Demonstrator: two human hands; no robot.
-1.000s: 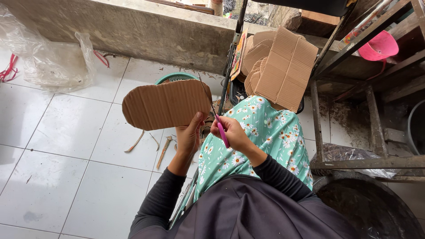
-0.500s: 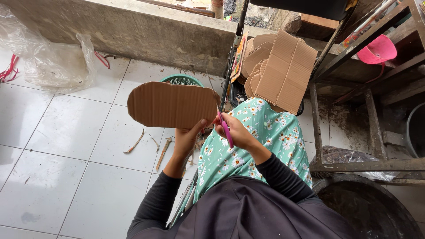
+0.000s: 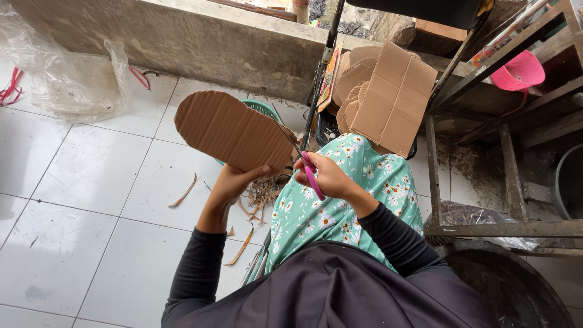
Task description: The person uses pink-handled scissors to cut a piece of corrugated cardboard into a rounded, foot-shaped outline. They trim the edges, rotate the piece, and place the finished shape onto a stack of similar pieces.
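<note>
A single camera, worn on the person's head, looks steeply down over the chest and lap. It sits close: the dark sleeves and the green floral cloth over the knees fill the lower middle, and the left hand and right hand come up near the centre. Past them the view takes in the white tiled floor on the left, the grey concrete ledge along the top and the rusty metal rack on the right.

Corrugated matt cardboard cutout; pink plastic scissors handle; glossy white floor tiles; rough concrete ledge.
</note>
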